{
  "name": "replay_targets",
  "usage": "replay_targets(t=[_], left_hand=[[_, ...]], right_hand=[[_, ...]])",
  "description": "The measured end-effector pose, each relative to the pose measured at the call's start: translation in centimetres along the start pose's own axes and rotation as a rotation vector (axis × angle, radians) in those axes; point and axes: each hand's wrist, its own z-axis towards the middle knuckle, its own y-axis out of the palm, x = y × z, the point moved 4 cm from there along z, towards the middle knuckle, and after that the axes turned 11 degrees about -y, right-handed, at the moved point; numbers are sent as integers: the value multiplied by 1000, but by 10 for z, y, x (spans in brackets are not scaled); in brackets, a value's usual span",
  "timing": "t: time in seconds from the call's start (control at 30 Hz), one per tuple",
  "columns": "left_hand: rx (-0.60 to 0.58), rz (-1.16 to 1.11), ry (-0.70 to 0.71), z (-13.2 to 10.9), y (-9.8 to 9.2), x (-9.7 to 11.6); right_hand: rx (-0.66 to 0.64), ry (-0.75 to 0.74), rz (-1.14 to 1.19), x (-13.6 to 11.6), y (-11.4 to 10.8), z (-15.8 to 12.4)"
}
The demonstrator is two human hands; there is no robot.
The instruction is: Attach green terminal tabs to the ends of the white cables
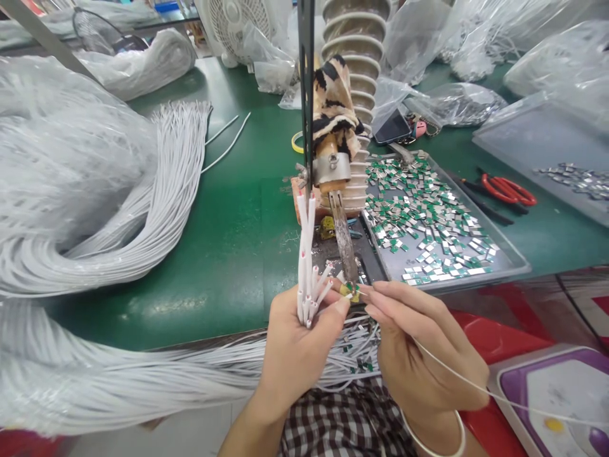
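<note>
My left hand [299, 346] is closed round several short white cables [307, 254] that stand up from the fist, some with red-tinted ends. Its thumb and fingertips reach a small green circuit board [349, 287] under the tip of a fixed soldering iron [343, 238]. From the right, my right hand [423, 343] pinches a thin solder wire [459, 374], whose end meets the iron's tip. The wire trails off to the right. Fingers partly hide the exact contact between cable, board and tip.
Right of the iron, a clear tray [516, 263] holds many small circuit boards. Beyond lie red-handled pliers [507, 188] and a phone [392, 127]. A ribbed hose [354, 38] rises behind the iron. White cable bundles [176, 190] cover the left, with more across the lap.
</note>
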Motion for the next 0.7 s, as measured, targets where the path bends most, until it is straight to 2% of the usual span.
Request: replay_targets(t=[0.17, 0.37, 0.5, 0.6, 0.7], left_hand=[[-19, -64, 8, -1, -1, -2], [-69, -112, -17, -3, -2, -9], [-61, -16, 1, -6, -1, -9], [-120, 105, 23, -11, 1, -12], [-178, 142, 57, -16, -2, -18]], right_hand=[[8, -31, 7, -3, 1, 6], [-7, 18, 168, 0, 1, 3], [-39, 135, 205, 5, 4, -3], [-42, 245, 260, 8, 6, -4], [-49, 350, 422, 9, 3, -3]])
